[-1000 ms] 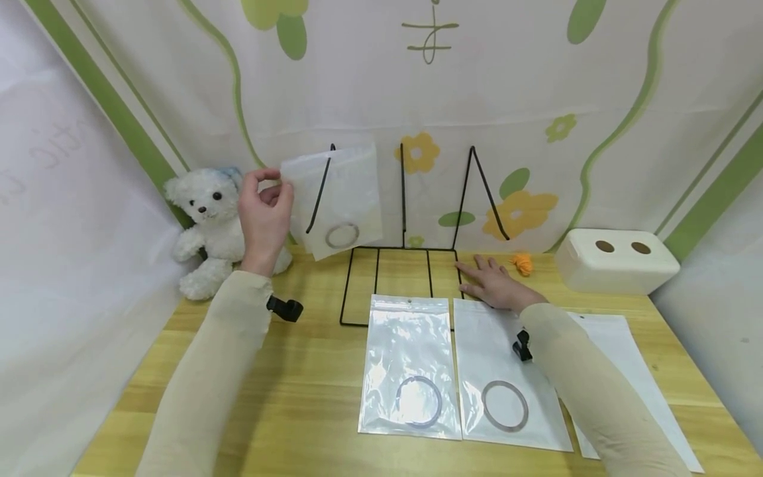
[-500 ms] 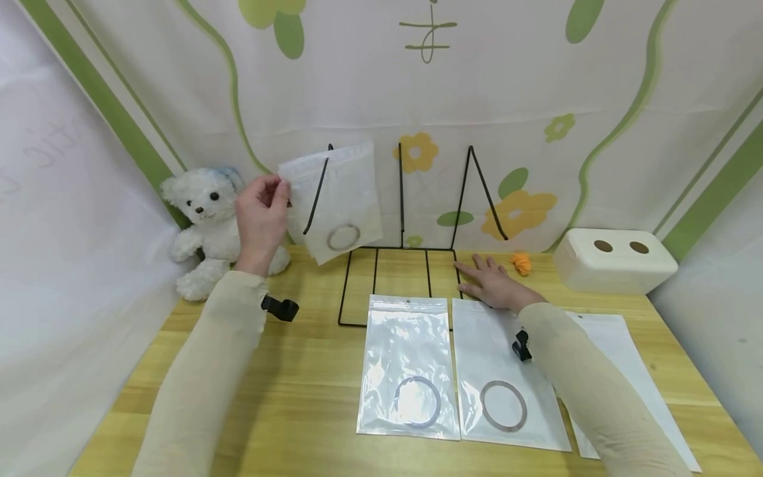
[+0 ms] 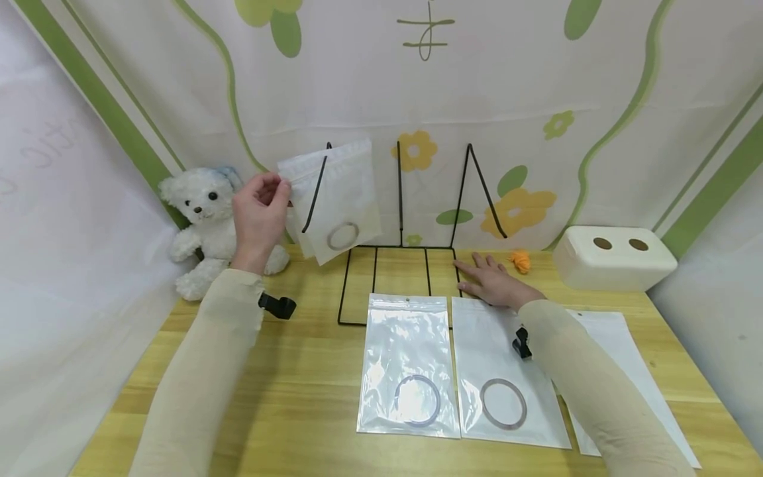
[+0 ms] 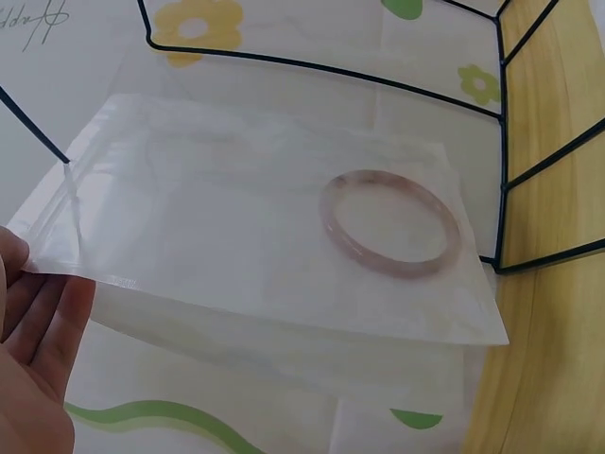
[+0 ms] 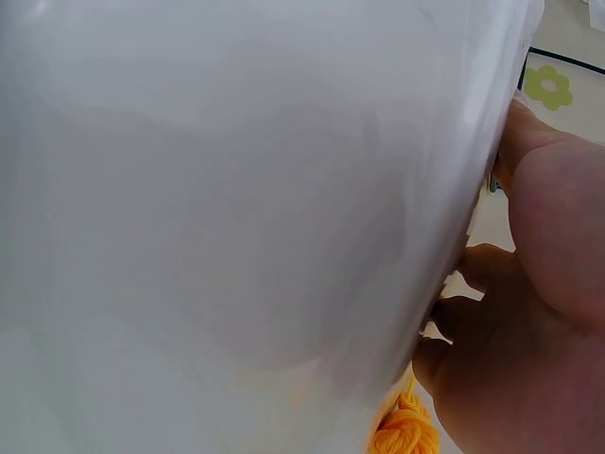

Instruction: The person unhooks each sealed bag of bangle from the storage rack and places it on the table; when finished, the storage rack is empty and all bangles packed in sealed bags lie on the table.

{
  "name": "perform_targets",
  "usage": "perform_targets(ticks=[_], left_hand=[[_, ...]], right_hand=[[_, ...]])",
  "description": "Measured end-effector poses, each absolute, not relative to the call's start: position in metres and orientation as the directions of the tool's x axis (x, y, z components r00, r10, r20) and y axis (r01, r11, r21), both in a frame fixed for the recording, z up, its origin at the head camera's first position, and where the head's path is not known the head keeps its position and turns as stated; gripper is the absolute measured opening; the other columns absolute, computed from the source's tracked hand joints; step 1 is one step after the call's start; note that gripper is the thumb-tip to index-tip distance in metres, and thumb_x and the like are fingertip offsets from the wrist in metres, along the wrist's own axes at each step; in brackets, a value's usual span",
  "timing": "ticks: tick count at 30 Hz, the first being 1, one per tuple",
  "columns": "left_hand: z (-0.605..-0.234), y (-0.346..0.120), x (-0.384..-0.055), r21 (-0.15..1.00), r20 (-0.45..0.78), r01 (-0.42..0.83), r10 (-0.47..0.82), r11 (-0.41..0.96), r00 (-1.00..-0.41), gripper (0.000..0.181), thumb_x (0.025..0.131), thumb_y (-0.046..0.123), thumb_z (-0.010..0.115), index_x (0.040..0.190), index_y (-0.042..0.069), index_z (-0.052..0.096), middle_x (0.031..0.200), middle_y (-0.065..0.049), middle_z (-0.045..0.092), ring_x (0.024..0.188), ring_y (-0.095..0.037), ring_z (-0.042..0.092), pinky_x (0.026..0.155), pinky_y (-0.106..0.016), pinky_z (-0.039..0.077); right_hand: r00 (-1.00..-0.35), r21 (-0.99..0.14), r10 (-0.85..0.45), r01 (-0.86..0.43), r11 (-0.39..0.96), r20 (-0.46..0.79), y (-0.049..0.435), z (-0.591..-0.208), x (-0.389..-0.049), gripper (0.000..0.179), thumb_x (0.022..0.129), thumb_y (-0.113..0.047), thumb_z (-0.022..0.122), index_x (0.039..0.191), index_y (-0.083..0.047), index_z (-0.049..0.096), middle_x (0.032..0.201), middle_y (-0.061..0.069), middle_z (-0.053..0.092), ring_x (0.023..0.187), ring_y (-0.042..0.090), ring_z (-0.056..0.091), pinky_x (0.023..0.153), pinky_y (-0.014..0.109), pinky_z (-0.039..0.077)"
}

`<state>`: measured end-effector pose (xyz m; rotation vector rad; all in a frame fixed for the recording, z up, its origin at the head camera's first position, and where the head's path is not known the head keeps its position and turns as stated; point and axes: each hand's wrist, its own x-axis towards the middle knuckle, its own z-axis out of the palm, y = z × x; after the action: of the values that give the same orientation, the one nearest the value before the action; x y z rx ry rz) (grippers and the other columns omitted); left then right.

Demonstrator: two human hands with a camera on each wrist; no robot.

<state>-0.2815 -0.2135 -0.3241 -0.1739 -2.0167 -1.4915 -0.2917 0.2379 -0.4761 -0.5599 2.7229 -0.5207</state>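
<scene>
Head view, nearest: three flat bags [image 3: 381, 364] lie on the table [image 3: 298, 404], two showing rings [image 3: 507, 427]; the right sleeve [image 3: 602, 391] crosses over those at right and could drag them if it catches. Farther, the right hand [image 3: 496, 286], holding nothing, rests spread at the right edge of the rack [image 3: 401, 199]; if it lifts during a pull, the thin frame might slide or tip. Far left, the left hand [image 3: 262, 211] pinches the side of a hung bag [image 3: 352, 192], with a pink ring [image 4: 397, 269] inside, on the left hook [image 3: 314, 195]. Another bag hangs behind; whether the pinch takes both, I cannot tell. A tug could tear the top strip or draw the bag off the hook's free end.

No brand or label is legible. On the backdrop [image 3: 357, 86], the left wrist view catches cut-off letters [image 4: 38, 24], apparently "Happ".
</scene>
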Motion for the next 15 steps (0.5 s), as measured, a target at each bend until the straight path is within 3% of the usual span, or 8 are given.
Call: perform_targets(ticks=[15], left_hand=[[-0.3206, -0.2153, -0.275, 0.783, 0.595, 0.483, -0.245, 0.391, -0.766, 0.024, 0.106, 0.014, 0.069, 0.113, -0.008, 0.074, 0.094, 0.012, 0.069, 0.077, -0.001, 0.068, 0.072, -0.015, 0.055]], right_hand=[[-0.875, -0.407, -0.426, -0.312, 0.859, -0.228, 0.239, -0.4767, -0.2927, 0.068, 0.115, -0.045, 0.049, 0.173, -0.017, 0.026, 0.177, 0.036, 0.002, 0.16, 0.067, -0.002, 0.127, 0.081, 0.004]])
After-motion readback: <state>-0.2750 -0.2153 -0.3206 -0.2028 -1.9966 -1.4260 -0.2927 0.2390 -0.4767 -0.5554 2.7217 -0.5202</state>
